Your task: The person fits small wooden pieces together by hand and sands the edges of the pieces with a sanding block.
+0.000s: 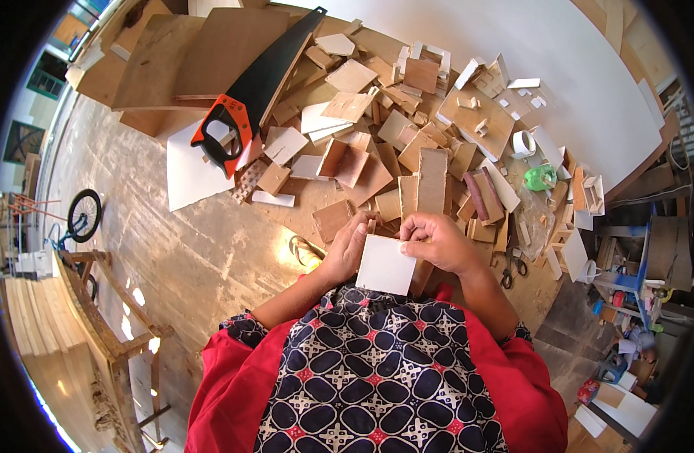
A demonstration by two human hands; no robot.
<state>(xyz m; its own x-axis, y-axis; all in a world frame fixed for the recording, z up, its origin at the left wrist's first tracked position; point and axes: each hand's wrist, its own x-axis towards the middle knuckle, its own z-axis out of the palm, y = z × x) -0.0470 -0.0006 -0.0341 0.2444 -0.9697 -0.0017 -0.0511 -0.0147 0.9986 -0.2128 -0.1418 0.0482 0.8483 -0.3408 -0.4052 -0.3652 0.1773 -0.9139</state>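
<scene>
A white square panel (385,264) is upright close to my chest, its pale face toward me. My right hand (444,245) pinches its upper right corner between thumb and fingers. My left hand (348,248) is closed at its upper left edge, the fingertips partly hidden beside a small brown wood piece (372,224). Just beyond my hands lies a heap of wood offcuts (377,162), some bare, some white-faced. A long narrow board (433,181) stands out from the heap beyond my right hand.
Left of the heap rests a handsaw (228,136) with an orange and black handle. Scissors (513,272) lie right of my right arm. Farther right are a green plastic object (539,178) and a white tape roll (523,144). A wooden frame (120,340) stands at lower left.
</scene>
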